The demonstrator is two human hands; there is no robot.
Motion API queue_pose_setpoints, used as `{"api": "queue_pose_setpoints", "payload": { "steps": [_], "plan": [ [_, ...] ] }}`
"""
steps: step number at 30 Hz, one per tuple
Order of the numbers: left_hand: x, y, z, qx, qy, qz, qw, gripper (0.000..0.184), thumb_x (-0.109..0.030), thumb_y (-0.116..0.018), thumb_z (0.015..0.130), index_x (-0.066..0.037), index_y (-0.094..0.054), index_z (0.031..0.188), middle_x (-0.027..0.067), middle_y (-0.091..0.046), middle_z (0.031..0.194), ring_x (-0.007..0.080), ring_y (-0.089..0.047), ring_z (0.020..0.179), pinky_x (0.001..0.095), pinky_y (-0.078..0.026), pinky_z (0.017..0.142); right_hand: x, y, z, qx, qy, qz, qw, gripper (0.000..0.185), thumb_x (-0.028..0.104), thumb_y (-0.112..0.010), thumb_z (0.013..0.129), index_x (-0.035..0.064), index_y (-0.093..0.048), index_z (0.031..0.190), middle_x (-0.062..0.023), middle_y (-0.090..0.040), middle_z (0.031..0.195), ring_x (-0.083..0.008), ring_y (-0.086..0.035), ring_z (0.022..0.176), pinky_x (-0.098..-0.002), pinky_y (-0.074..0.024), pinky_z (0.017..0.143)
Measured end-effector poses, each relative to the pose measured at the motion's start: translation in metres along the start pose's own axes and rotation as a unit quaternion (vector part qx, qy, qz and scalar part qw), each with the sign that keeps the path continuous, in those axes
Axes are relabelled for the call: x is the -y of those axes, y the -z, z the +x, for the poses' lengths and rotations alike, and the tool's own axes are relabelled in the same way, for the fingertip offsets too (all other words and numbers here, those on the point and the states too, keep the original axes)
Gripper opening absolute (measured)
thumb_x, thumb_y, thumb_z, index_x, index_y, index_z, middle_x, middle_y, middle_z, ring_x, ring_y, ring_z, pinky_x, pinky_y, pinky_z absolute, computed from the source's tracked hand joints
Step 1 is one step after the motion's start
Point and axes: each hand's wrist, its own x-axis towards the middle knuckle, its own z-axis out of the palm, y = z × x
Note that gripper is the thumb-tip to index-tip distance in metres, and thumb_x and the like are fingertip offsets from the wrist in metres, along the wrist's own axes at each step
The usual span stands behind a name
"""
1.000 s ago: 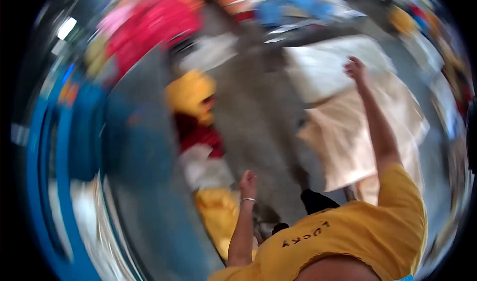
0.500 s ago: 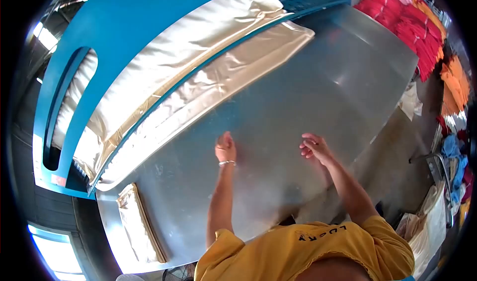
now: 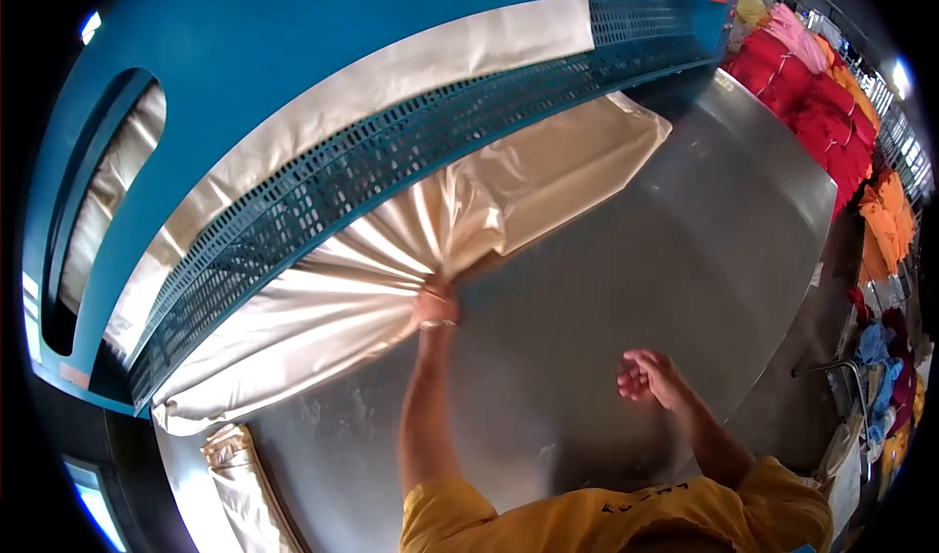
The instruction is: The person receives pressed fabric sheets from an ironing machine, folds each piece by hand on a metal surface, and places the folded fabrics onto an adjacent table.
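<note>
My left hand (image 3: 436, 302) is closed on the near edge of a shiny cream cloth (image 3: 548, 176), which bunches into folds that fan out from my fingers. The cloth comes from under the perforated blue guard of a large blue machine (image 3: 293, 35) and lies over a grey metal table (image 3: 587, 289). To the right, my right hand (image 3: 649, 378) hovers over the table with its fingers partly curled and apart, holding nothing.
A folded cream cloth (image 3: 240, 485) lies at the table's left end. Stacks of red cloth (image 3: 802, 103) stand beyond the right end, with orange cloth (image 3: 888, 221) and blue cloth (image 3: 878, 357) nearer. A metal-framed stand is at the right.
The view has turned from the floor and piles to the machine. My left hand has taken hold of the cloth and pulled it outward; my right hand has moved slightly right and nearer my body.
</note>
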Motion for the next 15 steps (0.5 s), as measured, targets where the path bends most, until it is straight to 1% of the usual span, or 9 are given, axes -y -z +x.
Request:
{"api": "queue_pose_setpoints", "payload": {
  "steps": [2, 4, 6, 7, 8, 10, 12, 13, 15],
  "plan": [
    [-0.029, -0.001, -0.078, 0.016, -0.063, -0.046, 0.997, 0.018, -0.024, -0.053, 0.079, -0.008, -0.059, 0.087, 0.0136, -0.061, 0.076, 0.0343, -0.058, 0.059, 0.0435, -0.047, 0.051, 0.008, -0.008, 0.024, 0.036, -0.023, 0.084, 0.996, 0.046, 0.043, -0.042, 0.090, 0.0044, -0.046, 0.115, -0.0165, -0.061, 0.092, -0.0217, -0.063, 0.077, -0.0342, -0.0526, 0.064],
    [-0.069, 0.027, -0.165, -0.012, -0.174, -0.201, 0.964, 0.017, -0.015, -0.056, 0.074, -0.008, -0.058, 0.089, 0.0134, -0.057, 0.069, 0.0325, -0.055, 0.056, 0.0410, -0.043, 0.046, 0.012, -0.005, 0.059, 0.097, 0.022, 0.193, 0.976, 0.052, 0.046, -0.044, 0.088, 0.0045, -0.043, 0.120, -0.0162, -0.057, 0.106, -0.0223, -0.059, 0.093, -0.0391, -0.0493, 0.078],
    [-0.073, 0.037, -0.271, 0.185, -0.103, -0.307, 0.928, 0.013, -0.006, -0.055, 0.071, -0.005, -0.056, 0.084, 0.0136, -0.050, 0.062, 0.0314, -0.048, 0.053, 0.0396, -0.039, 0.048, 0.033, -0.002, 0.089, 0.123, 0.156, 0.242, 0.950, 0.055, 0.047, -0.047, 0.087, 0.0040, -0.043, 0.121, -0.0116, -0.054, 0.114, -0.0197, -0.055, 0.101, -0.0371, -0.0473, 0.082],
    [-0.103, 0.083, -0.293, 0.168, -0.163, -0.304, 0.923, 0.006, -0.007, -0.056, 0.073, -0.006, -0.054, 0.078, 0.0120, -0.047, 0.060, 0.0287, -0.046, 0.055, 0.0380, -0.037, 0.048, 0.037, 0.009, 0.105, 0.045, 0.153, 0.239, 0.958, 0.055, 0.047, -0.047, 0.087, 0.0051, -0.042, 0.122, -0.0090, -0.053, 0.116, -0.0175, -0.054, 0.102, -0.0355, -0.0463, 0.083],
    [-0.101, 0.084, -0.344, 0.226, -0.164, -0.273, 0.920, 0.008, -0.010, -0.058, 0.074, -0.006, -0.050, 0.073, 0.0113, -0.047, 0.061, 0.0281, -0.046, 0.056, 0.0378, -0.036, 0.049, 0.040, 0.023, 0.119, -0.030, 0.148, 0.230, 0.961, 0.056, 0.047, -0.048, 0.086, 0.0061, -0.042, 0.123, -0.0063, -0.051, 0.119, -0.0153, -0.053, 0.103, -0.0339, -0.0453, 0.084],
    [-0.117, 0.113, -0.395, 0.283, -0.150, -0.279, 0.905, 0.010, -0.011, -0.059, 0.074, -0.006, -0.053, 0.080, 0.0118, -0.051, 0.068, 0.0278, -0.050, 0.063, 0.0370, -0.039, 0.055, 0.049, 0.043, 0.146, 0.020, 0.154, 0.331, 0.931, 0.045, 0.039, -0.058, 0.083, 0.0082, -0.050, 0.115, -0.0030, -0.058, 0.105, -0.0122, -0.056, 0.089, -0.0298, -0.0471, 0.075],
    [-0.139, 0.146, -0.411, 0.329, -0.135, -0.304, 0.884, 0.015, -0.013, -0.060, 0.074, -0.006, -0.055, 0.086, 0.0123, -0.054, 0.075, 0.0275, -0.053, 0.069, 0.0362, -0.042, 0.061, 0.027, 0.070, 0.184, -0.045, 0.214, 0.214, 0.952, 0.031, 0.027, -0.068, 0.076, 0.0094, -0.059, 0.099, 0.0006, -0.060, 0.086, -0.0104, -0.055, 0.073, -0.0275, -0.0459, 0.064],
    [-0.152, 0.160, -0.407, 0.345, -0.131, -0.305, 0.878, 0.018, -0.014, -0.061, 0.074, -0.005, -0.056, 0.089, 0.0125, -0.056, 0.078, 0.0274, -0.055, 0.072, 0.0357, -0.044, 0.064, 0.027, 0.074, 0.177, -0.081, 0.213, 0.222, 0.948, 0.021, 0.019, -0.073, 0.070, 0.0100, -0.062, 0.086, 0.0026, -0.057, 0.073, -0.0099, -0.052, 0.062, -0.0263, -0.0432, 0.057],
    [-0.174, 0.175, -0.389, 0.362, -0.110, -0.285, 0.881, 0.024, -0.015, -0.062, 0.074, -0.005, -0.059, 0.096, 0.0131, -0.060, 0.085, 0.0271, -0.058, 0.079, 0.0349, -0.046, 0.069, 0.020, 0.129, 0.202, -0.222, 0.237, 0.175, 0.929, 0.021, 0.020, -0.070, 0.073, 0.0094, -0.061, 0.089, 0.0010, -0.057, 0.077, -0.0114, -0.052, 0.068, -0.0271, -0.0442, 0.060]
  ]
}}
